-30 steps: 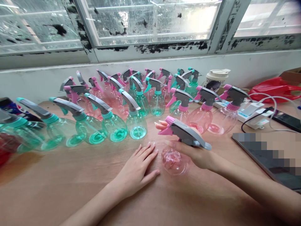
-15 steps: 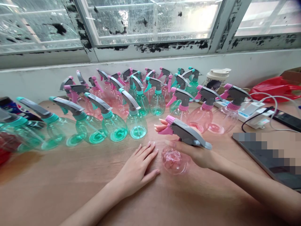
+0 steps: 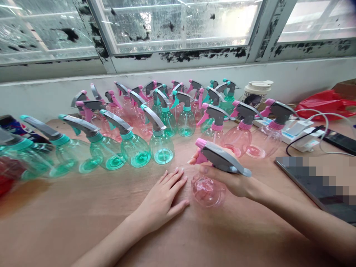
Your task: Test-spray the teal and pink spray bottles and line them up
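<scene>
My right hand [image 3: 235, 181] grips a pink spray bottle [image 3: 208, 189] by its neck, under the grey and pink trigger head [image 3: 219, 157]. The fingers are curled in around the pink trigger. The bottle stands on the brown table [image 3: 83, 222]. My left hand [image 3: 161, 202] lies flat on the table just left of the bottle, fingers spread, holding nothing.
Several teal spray bottles [image 3: 133, 148] and pink spray bottles [image 3: 244, 133] stand in rows behind, up to the wall under the window. At the right are a lidded cup [image 3: 256, 92], a white power strip [image 3: 297, 135] with cables, a red bag [image 3: 325, 102] and a dark tablet [image 3: 319, 185].
The fingers of my right hand, stretched out past the pink trigger before, have curled in around it. My left hand has stayed flat.
</scene>
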Tool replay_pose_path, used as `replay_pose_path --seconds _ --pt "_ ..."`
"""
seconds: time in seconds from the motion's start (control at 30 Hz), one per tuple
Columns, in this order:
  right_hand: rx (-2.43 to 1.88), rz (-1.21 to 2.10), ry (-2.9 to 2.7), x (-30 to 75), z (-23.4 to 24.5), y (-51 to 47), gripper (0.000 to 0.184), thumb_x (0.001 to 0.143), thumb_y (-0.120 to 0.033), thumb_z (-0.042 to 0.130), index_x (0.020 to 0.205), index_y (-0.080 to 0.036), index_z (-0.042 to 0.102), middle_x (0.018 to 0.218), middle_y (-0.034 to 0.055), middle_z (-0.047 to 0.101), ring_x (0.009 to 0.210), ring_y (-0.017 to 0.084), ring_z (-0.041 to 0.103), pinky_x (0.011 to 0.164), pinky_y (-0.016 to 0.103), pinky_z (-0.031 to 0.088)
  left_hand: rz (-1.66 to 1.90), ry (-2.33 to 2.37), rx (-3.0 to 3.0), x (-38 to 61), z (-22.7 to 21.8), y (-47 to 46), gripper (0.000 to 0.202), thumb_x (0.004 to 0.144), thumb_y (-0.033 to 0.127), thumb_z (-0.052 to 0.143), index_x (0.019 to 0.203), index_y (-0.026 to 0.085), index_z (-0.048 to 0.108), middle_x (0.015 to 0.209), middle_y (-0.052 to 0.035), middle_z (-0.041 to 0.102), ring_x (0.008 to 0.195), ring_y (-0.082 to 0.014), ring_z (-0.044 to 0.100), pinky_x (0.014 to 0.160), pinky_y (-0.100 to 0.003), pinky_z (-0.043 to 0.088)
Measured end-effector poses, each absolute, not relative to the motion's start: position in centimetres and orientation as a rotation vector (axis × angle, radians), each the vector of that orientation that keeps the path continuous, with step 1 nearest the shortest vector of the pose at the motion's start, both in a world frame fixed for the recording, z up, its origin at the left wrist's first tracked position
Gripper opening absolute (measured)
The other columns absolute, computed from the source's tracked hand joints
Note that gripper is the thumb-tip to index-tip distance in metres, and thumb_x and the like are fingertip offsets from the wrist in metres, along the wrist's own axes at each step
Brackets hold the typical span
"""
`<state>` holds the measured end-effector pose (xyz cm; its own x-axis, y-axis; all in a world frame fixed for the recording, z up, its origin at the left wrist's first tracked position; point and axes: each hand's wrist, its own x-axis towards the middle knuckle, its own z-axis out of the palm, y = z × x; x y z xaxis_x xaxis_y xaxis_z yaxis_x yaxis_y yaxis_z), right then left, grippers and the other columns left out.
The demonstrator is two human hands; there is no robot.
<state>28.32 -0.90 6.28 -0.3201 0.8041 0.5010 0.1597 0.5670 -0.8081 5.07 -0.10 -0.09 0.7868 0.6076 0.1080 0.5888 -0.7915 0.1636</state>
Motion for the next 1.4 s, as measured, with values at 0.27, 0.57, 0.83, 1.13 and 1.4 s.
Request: replay_pose_path --seconds 0.27,0.57,0.83,1.13,1.4 --pt "-0.856 0.843 -1.801 28.14 6.73 -0.95 0.005 0.087 -0.022 0.06 0.084 -0.021 0.056 0.077 -0.0021 0.056 0.064 0.012 0.055 0.062 0.025 0.047 0.225 0.96 2.854 5.0 -0.14 -0.22 0.058 0.099 0.049 0.048 0.145 0.013 0.042 0.152 -0.014 0.039 0.143 -0.0285 0.031 0.117 -0.051 0.024" --pt "-0.863 0.87 -1.782 28.13 6.8 -0.89 0.019 0.086 -0.029 0.062 0.104 -0.023 0.063 0.099 0.0034 0.066 0.084 0.019 0.064 0.076 0.033 0.053 0.237 0.951 2.831 5.04 -0.04 -0.13 0.056 0.1 0.048 0.048 0.145 0.017 0.043 0.153 -0.0129 0.038 0.143 -0.0294 0.031 0.117 -0.052 0.023" --pt "-0.836 0.899 -1.75 28.12 6.23 -1.02 0.042 0.086 -0.028 0.061 0.128 -0.025 0.057 0.114 0.007 0.068 0.096 0.024 0.066 0.082 0.039 0.054 0.223 0.951 2.833 5.03 0.09 -0.19 0.056 0.1 0.049 0.046 0.146 0.017 0.042 0.154 -0.0121 0.037 0.144 -0.0283 0.029 0.117 -0.051 0.023" --pt "-0.865 0.914 -1.746 28.15 6.21 -1.05 0.031 0.085 -0.022 0.062 0.116 -0.023 0.063 0.094 0.0035 0.068 0.076 0.02 0.064 0.071 0.034 0.053 0.216 0.956 2.838 5.12 0.09 -0.2 0.057 0.1 0.049 0.047 0.145 0.015 0.042 0.154 -0.0128 0.037 0.144 -0.0286 0.03 0.118 -0.05 0.022" --pt "-0.875 0.868 -1.758 28.09 6.07 -1.02 0.022 0.087 -0.028 0.063 0.109 -0.027 0.064 0.09 0.0023 0.068 0.079 0.021 0.064 0.075 0.036 0.054 0.218 0.948 2.83 5.05 0.18 -0.14 0.057 0.1 0.048 0.048 0.146 0.014 0.042 0.153 -0.0132 0.037 0.144 -0.0287 0.028 0.117 -0.052 0.023"
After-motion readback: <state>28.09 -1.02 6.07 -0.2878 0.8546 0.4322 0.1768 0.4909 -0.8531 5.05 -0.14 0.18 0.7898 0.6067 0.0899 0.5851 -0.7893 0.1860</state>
